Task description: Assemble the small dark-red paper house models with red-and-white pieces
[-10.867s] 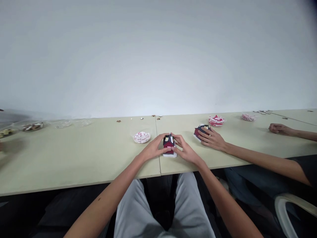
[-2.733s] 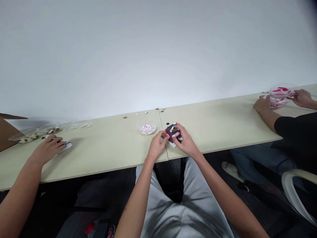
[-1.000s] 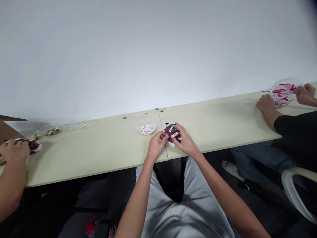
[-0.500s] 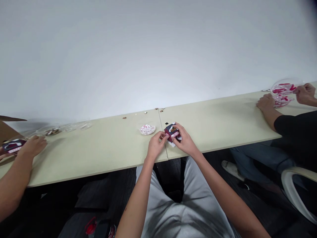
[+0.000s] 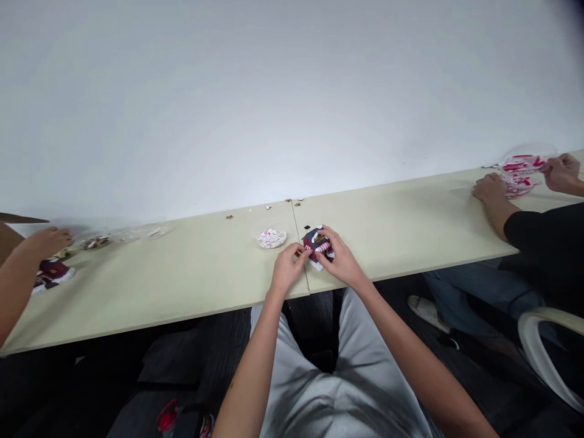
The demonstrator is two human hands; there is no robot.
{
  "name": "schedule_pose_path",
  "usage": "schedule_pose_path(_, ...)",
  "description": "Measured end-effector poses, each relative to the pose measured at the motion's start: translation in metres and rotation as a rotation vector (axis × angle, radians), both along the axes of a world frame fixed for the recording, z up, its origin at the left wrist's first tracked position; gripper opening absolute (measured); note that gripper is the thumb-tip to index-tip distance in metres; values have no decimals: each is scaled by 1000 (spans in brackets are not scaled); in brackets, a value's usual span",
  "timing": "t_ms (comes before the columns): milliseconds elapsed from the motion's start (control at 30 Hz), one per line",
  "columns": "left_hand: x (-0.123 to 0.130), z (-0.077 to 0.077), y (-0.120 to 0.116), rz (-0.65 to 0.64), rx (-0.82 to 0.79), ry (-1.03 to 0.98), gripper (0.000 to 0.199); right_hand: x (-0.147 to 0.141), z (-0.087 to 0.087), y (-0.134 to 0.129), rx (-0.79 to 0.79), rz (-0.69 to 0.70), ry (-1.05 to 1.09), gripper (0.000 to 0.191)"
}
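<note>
A small dark red and navy model house [image 5: 311, 239] with white trim and red-and-white striped pieces sits on the table across the seam. My right hand [image 5: 338, 255] grips its right side, fingers on the roof and thumb at the front. At its left front edge my left hand [image 5: 289, 264] is pinched on a small striped piece, largely hidden by the fingertips. Just left of the house lies a clear dish [image 5: 272, 238] of red-and-white striped pieces. A small black square [image 5: 307, 227] rests behind the house.
Small brown and white pieces [image 5: 268, 207] lie along the wall edge of the table [image 5: 191, 274]. At far left, a person's hand [image 5: 45, 242] is over another house [image 5: 53, 271], beside clear trays. At right, another person's hands [image 5: 490, 187] are at bags of red-and-white pieces [image 5: 520, 182].
My hands and the house have barely moved. The person's hand at far left has moved up and back, and that house now stands on the table.
</note>
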State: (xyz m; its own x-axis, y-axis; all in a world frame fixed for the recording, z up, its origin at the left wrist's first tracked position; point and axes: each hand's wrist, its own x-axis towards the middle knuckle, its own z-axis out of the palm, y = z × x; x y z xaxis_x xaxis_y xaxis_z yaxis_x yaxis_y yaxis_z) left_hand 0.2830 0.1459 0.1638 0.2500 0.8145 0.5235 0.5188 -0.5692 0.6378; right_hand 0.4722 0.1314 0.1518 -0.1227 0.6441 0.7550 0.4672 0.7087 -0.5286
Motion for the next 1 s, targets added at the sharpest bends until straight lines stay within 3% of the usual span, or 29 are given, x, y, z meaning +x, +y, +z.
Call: schedule_pose_path(1000, 1, 1, -3, 4, -6, 22, 27, 0, -1, 1, 4, -3, -9, 55)
